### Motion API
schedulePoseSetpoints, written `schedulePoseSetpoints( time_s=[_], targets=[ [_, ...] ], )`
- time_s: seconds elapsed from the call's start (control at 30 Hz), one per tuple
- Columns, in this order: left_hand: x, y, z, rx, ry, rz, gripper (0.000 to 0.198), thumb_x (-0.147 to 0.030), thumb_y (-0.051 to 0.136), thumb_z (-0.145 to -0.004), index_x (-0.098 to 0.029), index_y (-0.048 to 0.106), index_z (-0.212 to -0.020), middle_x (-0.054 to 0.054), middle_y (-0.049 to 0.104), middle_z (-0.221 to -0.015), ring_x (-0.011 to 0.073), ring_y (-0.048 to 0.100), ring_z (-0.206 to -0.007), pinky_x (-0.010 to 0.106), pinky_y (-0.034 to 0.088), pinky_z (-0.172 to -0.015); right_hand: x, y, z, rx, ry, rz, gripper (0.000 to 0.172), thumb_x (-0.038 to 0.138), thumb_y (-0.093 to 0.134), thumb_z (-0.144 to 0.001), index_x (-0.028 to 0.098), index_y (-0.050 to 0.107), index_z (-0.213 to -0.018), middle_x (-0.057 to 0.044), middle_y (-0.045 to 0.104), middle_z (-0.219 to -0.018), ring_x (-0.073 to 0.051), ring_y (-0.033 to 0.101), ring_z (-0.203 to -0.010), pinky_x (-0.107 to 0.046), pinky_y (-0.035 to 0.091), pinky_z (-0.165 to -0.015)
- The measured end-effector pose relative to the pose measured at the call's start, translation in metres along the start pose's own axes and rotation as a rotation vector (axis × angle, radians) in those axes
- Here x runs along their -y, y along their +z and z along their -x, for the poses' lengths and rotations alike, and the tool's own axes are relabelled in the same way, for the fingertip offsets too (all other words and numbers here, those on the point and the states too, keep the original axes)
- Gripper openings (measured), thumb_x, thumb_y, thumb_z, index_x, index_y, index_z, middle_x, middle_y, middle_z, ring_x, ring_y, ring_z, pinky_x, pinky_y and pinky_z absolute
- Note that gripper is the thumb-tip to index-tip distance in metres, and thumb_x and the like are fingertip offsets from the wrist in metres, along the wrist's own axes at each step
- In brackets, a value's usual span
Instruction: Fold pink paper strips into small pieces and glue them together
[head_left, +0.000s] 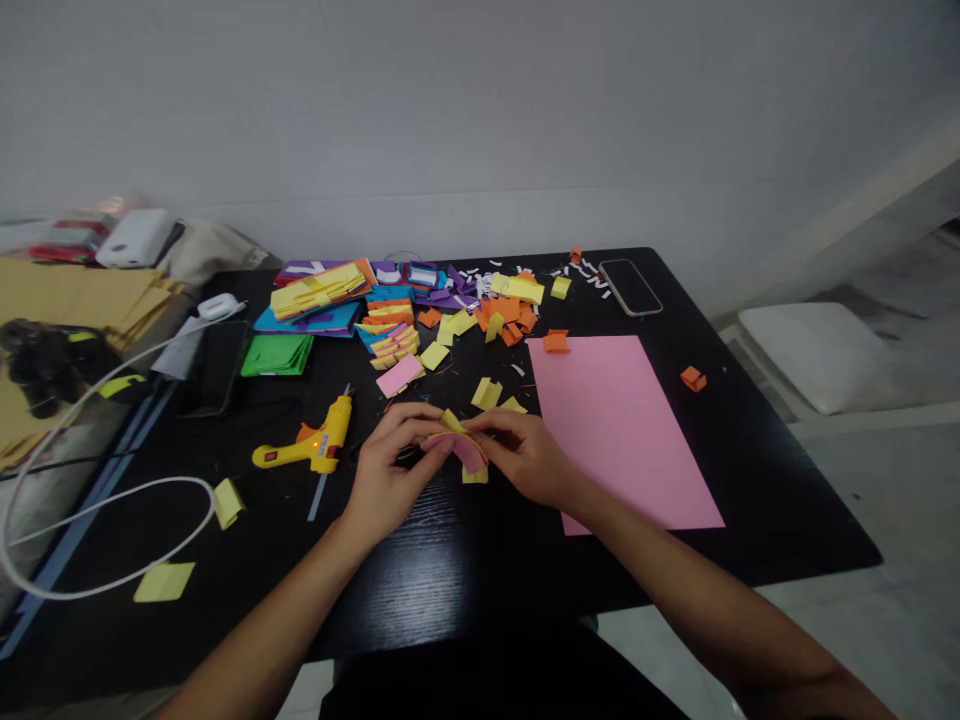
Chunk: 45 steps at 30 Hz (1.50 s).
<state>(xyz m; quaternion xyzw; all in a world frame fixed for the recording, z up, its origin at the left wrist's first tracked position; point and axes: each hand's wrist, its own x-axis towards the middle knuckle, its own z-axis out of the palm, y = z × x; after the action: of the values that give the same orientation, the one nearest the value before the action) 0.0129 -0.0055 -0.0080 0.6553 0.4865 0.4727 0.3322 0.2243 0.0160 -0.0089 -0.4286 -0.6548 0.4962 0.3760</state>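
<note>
Between both hands, above the black table, is a small curved piece of pink and yellow paper (468,454). My left hand (397,458) pinches its left end with thumb and fingers. Its right end is gripped by my right hand (525,450). Folded yellow paper pieces (487,393) lie just beyond the fingers. To the left of my left hand rests a yellow hot glue gun (315,440), its small light glowing and a glue stick poking from its back. A pink sheet of paper (622,430) lies flat, partly under my right forearm.
Behind the hands are stacked colored paper strips (322,290), a green folded bundle (277,355) and orange and white scraps (517,310). One phone (631,288) lies at the back right, another (216,370) at the left. A white cable (112,490) loops over the left side.
</note>
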Motion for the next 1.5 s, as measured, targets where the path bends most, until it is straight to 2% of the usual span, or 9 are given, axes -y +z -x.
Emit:
schedulePoseSetpoints(
  time_s=[0.2,0.4,0.63,0.8,0.93,1.03,1.1,1.4,1.5],
  targets=[
    [0.001,0.000,-0.001,0.035,-0.033,0.070,0.009,-0.030,0.078,-0.094,-0.023,0.083,-0.095,0.010,0.079,-0.118,0.0256,0.076,-0.109,0.041,0.060,-0.098,0.008,-0.003,0.002,0.113,0.004,-0.080,0.026,0.030,0.060,-0.100,0.026,0.084,-0.109,-0.005,0.084,-0.112,-0.024,0.077,-0.108,-0.039,0.058,-0.100],
    [0.001,0.002,0.001,0.054,-0.037,0.086,0.006,-0.028,0.079,-0.094,-0.023,0.082,-0.095,0.006,0.081,-0.100,0.0198,0.077,-0.094,0.030,0.061,-0.082,0.003,0.006,0.004,0.077,0.071,-0.129,0.026,0.041,0.076,-0.094,0.024,0.083,-0.112,-0.006,0.084,-0.107,-0.023,0.077,-0.090,-0.033,0.060,-0.077],
    [0.007,0.006,0.002,-0.045,-0.189,0.262,0.035,-0.029,0.089,-0.081,-0.022,0.070,-0.110,0.001,0.080,-0.086,0.0165,0.076,-0.076,0.027,0.060,-0.073,0.000,0.005,0.004,0.067,-0.066,0.034,0.019,0.033,0.070,-0.101,0.026,0.084,-0.111,-0.005,0.085,-0.106,-0.021,0.077,-0.094,-0.033,0.059,-0.086],
    [0.008,0.000,-0.001,0.087,-0.192,0.144,0.016,-0.035,0.083,-0.087,-0.020,0.082,-0.094,0.003,0.077,-0.085,0.0143,0.068,-0.070,0.025,0.053,-0.066,0.000,-0.009,-0.001,0.106,-0.212,0.150,0.020,0.030,0.068,-0.101,0.023,0.082,-0.114,-0.006,0.085,-0.107,-0.021,0.079,-0.096,-0.033,0.060,-0.087],
    [0.007,-0.001,-0.003,0.079,-0.194,0.128,0.015,-0.035,0.080,-0.089,-0.019,0.081,-0.091,0.003,0.075,-0.082,0.0134,0.063,-0.068,0.025,0.049,-0.065,-0.016,-0.048,-0.019,-0.201,-0.264,0.361,0.021,0.037,0.068,-0.100,0.021,0.080,-0.107,-0.008,0.084,-0.105,-0.025,0.079,-0.096,-0.039,0.062,-0.090],
    [0.007,0.000,-0.004,0.077,-0.183,0.104,0.016,-0.035,0.079,-0.089,-0.019,0.081,-0.090,0.003,0.074,-0.081,0.0129,0.058,-0.067,0.025,0.044,-0.064,-0.041,-0.082,-0.034,-0.480,-0.210,0.674,0.030,0.036,0.061,-0.100,0.019,0.077,-0.118,-0.017,0.077,-0.129,-0.034,0.069,-0.125,-0.055,0.053,-0.112],
    [0.007,0.002,-0.003,0.081,-0.183,0.106,0.017,-0.036,0.079,-0.089,-0.019,0.080,-0.090,0.003,0.074,-0.081,0.0134,0.057,-0.068,0.025,0.043,-0.064,-0.055,-0.096,-0.040,-0.459,-0.097,0.792,0.037,0.036,0.057,-0.101,0.016,0.074,-0.127,-0.019,0.068,-0.145,-0.037,0.062,-0.137,-0.058,0.048,-0.118],
    [0.009,0.002,-0.003,0.084,-0.226,0.140,0.024,-0.041,0.078,-0.088,-0.017,0.078,-0.092,0.003,0.073,-0.080,0.0106,0.053,-0.058,0.023,0.040,-0.055,-0.064,-0.101,-0.039,-0.447,0.004,0.828,0.030,0.023,0.052,-0.098,0.018,0.075,-0.116,-0.015,0.081,-0.115,-0.034,0.073,-0.108,-0.052,0.057,-0.099],
    [0.007,0.002,-0.004,0.085,-0.217,0.141,0.023,-0.040,0.079,-0.088,-0.017,0.078,-0.091,0.002,0.072,-0.080,0.0105,0.054,-0.058,0.022,0.041,-0.055,-0.062,-0.103,-0.038,-0.436,0.009,0.838,0.045,0.014,0.056,-0.088,0.017,0.071,-0.130,-0.015,0.081,-0.115,-0.034,0.072,-0.109,-0.052,0.056,-0.099]
  ],
)
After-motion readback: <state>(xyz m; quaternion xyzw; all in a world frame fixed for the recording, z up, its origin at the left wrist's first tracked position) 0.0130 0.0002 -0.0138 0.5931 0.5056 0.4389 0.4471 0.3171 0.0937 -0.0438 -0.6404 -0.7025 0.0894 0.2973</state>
